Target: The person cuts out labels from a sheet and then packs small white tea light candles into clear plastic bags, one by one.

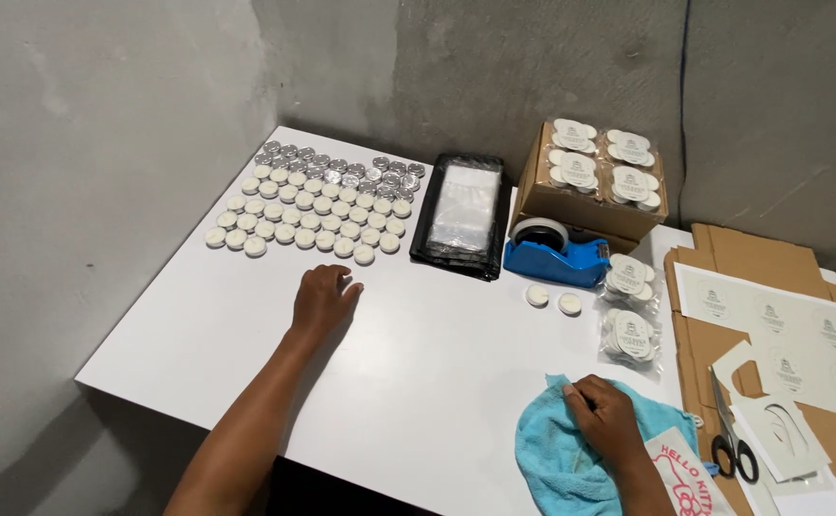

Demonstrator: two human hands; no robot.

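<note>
Left hand (324, 298) flat, fingers spread, on white table (418, 363) just before tealight rows (318, 205) at far left corner. Right hand (605, 413) presses blue cloth (557, 459) at near edge. Tape dispenser (557, 256) mid-table.

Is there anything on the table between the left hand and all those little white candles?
Nothing visible. The left hand lies flat on the white table, and only bare tabletop shows between its fingertips and the nearest row of little candles. The right hand rests on a blue cloth, far from them.
</note>
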